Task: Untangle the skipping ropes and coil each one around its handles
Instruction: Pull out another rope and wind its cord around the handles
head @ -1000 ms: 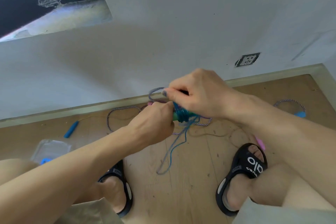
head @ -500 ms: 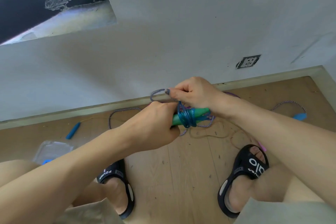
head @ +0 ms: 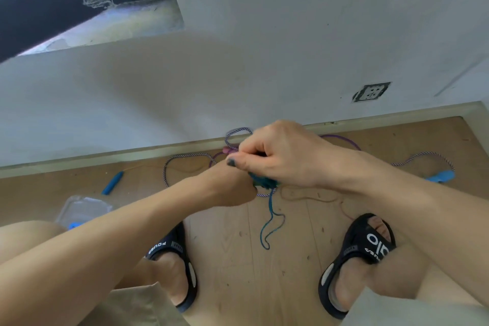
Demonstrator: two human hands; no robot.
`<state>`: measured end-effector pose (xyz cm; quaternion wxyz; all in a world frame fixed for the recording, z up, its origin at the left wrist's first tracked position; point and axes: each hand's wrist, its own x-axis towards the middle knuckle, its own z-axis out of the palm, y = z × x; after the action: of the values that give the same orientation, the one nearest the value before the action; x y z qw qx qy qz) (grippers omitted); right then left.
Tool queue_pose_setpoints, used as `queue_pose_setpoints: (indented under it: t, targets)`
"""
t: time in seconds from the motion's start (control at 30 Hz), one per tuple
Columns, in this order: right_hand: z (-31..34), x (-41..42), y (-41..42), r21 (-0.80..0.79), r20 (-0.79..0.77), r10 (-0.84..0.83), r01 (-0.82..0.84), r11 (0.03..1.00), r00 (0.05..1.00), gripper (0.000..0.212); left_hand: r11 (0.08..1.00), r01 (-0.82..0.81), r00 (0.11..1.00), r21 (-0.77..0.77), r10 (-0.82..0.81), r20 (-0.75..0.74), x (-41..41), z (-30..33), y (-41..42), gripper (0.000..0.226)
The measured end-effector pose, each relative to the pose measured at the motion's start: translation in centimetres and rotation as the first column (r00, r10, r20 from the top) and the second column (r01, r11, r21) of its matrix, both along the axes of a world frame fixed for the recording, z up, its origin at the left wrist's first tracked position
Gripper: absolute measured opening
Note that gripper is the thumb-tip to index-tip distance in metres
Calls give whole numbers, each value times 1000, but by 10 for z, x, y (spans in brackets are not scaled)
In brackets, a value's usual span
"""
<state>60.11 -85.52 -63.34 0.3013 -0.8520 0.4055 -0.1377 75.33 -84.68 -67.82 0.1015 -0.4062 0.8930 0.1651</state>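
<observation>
Teal rope [head: 267,225] dangled in a loop from the coil clutched between both hands: left hand [head: 230,182] gripped underneath, right hand [head: 277,156] pinched above.

I am looking down at a wooden floor [head: 232,259] running up to a pale skirting board [head: 105,160] and a white wall [head: 264,34]. A wall socket [head: 370,92] is sitting low on that wall, toward the right. At upper left a dark opening [head: 53,8] is showing a pale, crumpled shape inside — I cannot tell what it is. A clear plastic container [head: 82,209] is lying on the floor at left. Two black sandals [head: 182,257] [head: 365,246] are resting flat on the boards — the right one is showing white lettering.
</observation>
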Motion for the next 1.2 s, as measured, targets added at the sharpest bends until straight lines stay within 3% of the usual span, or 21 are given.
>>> queue_pose_setpoints:
  t: [0.07,0.17,0.33,0.43,0.5,0.6,0.7,0.73,0.83,0.93,1.0,1.13,1.2]
  targets:
    - [-2,-3,-11,54,64,-28,24,998,998,52,999,-33,989,13,34,-141,-10,-10,4,12]
    - [-7,-10,-27,155,67,-70,59,986,995,51,982,-119,977,150,142,-157,-26,1,22,8]
    - [-27,-18,-34,365,80,-178,137,921,981,52,966,-205,932,160,242,-270,-20,24,25,16]
    - [-42,-17,-34,465,111,-287,206,861,951,52,925,-288,873,248,360,-329,-8,38,16,16]
    - [-52,-15,-32,492,131,-318,217,843,939,40,887,-352,823,300,446,-351,-3,43,12,16]
    - [-65,-8,-26,503,120,-428,316,804,896,29,756,-464,654,463,644,-397,2,41,2,15]
    - [-63,-6,-10,399,84,-461,394,828,883,49,509,-556,363,657,860,-359,17,31,-19,25]
    - [-59,-7,-4,373,102,-464,399,838,880,51,467,-583,317,665,884,-343,24,28,-27,25]
    - [-46,-5,8,280,120,-405,360,890,907,51,508,-703,434,497,861,-265,36,17,-40,8]
    - [-37,6,19,132,51,-304,295,946,951,54,604,-705,581,372,792,-184,29,5,-37,11]
    - [-33,10,23,51,3,-267,266,963,964,54,715,-644,718,272,687,-107,21,-3,-27,16]
    - [-20,12,9,-120,-49,-232,225,967,971,52,882,-440,878,171,462,-122,10,-6,-6,26]
    - [-14,5,-6,-131,-45,-262,254,958,964,56,943,-321,935,90,331,-131,5,-3,-6,27]
